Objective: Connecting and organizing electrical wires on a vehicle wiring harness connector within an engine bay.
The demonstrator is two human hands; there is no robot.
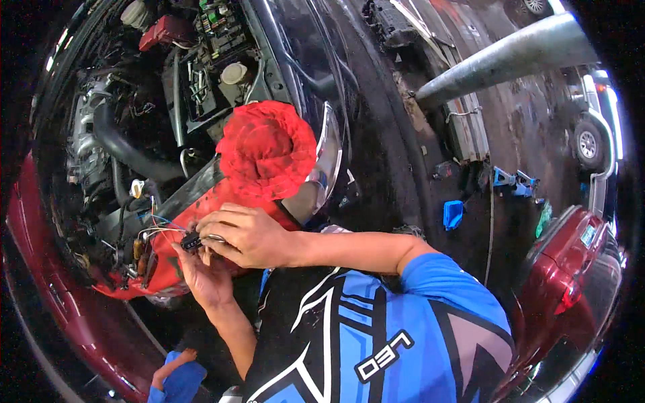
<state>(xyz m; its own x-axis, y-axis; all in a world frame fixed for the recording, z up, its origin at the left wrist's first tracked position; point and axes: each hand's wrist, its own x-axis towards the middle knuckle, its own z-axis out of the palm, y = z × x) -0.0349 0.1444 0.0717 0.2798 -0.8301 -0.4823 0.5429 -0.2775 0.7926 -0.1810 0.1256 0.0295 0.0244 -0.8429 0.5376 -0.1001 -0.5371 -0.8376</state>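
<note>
A small black electrical connector [191,241] with several thin wires [161,228] running off to its left is held between my two hands at the front edge of an engine bay. My left hand [208,279] comes from below, its fingers and thumb closed at the connector's lower side. From the right, my right hand [245,235] reaches over with bent fingers pinching at the connector's right end. A dark ring-like shape shows at its fingers; what it is I cannot make out. Beneath the hands lies a smudged red surface [208,201].
A bunched red cloth [267,149] rests beside the headlight [326,158]. Beyond are a thick black hose [134,148] and a fuse box [225,40]. Another person's arm [175,366] shows at lower left. A metal post [504,60] and a red vehicle [568,269] stand on the right.
</note>
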